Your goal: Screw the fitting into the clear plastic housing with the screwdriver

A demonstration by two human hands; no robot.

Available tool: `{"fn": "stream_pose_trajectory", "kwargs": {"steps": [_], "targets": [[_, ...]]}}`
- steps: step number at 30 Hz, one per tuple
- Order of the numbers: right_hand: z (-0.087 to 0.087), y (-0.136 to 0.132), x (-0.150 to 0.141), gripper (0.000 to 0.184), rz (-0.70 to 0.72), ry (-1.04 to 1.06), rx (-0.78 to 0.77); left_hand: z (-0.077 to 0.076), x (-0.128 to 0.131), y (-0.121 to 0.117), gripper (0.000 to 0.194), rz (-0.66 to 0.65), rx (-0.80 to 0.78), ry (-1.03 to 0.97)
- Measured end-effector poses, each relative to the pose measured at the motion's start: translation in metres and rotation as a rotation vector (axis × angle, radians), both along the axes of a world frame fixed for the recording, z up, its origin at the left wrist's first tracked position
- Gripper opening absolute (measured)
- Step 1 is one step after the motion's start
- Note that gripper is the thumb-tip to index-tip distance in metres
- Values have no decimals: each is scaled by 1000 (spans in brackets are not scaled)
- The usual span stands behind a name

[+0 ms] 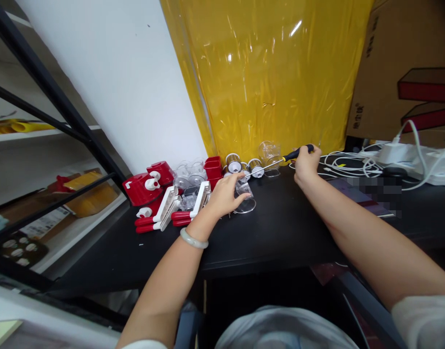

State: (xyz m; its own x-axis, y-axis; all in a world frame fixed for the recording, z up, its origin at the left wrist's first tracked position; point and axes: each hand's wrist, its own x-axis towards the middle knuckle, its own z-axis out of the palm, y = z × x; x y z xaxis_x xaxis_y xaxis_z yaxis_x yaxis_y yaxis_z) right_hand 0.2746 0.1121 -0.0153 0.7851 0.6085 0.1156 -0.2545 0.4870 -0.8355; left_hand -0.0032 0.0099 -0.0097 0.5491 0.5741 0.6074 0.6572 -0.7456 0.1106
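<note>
My right hand [306,164] is closed round the black and yellow handle of a screwdriver [292,154]. Its long metal shaft slants down to the left, and the tip reaches my left fingers. My left hand [227,194], with a pale bangle at the wrist, grips a clear plastic part [247,206] with a round end, thumb on the near side. My palm and fingers hide some of that part and the exact spot where the tip meets it. Just behind lie several gold-and-white cylinders [233,163] and another clear plastic piece [270,156].
Left on the black table [273,242] lie red housings [138,190], red-and-white handles [167,211], a red cup [212,168] and clear parts [189,174]. White cables [356,159] and a power strip [425,160] lie right. A yellow sheet [269,72] stands behind.
</note>
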Motion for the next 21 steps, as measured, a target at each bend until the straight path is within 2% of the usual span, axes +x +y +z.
{"fn": "stream_pose_trajectory", "kwargs": {"steps": [4,8,11,17,21], "targets": [[9,-11,-5,16,33,74,2,0,0,0,61,-2,8,9],[9,-13,-6,14,33,44,34,0,0,0,60,-4,13,12],[4,-7,-5,14,11,3,40,1,0,0,61,10,10,14],[-12,14,4,28,-76,-125,46,1,0,0,60,2,19,18],[-24,29,12,27,-102,-214,86,1,0,-1,59,8,14,12]]}}
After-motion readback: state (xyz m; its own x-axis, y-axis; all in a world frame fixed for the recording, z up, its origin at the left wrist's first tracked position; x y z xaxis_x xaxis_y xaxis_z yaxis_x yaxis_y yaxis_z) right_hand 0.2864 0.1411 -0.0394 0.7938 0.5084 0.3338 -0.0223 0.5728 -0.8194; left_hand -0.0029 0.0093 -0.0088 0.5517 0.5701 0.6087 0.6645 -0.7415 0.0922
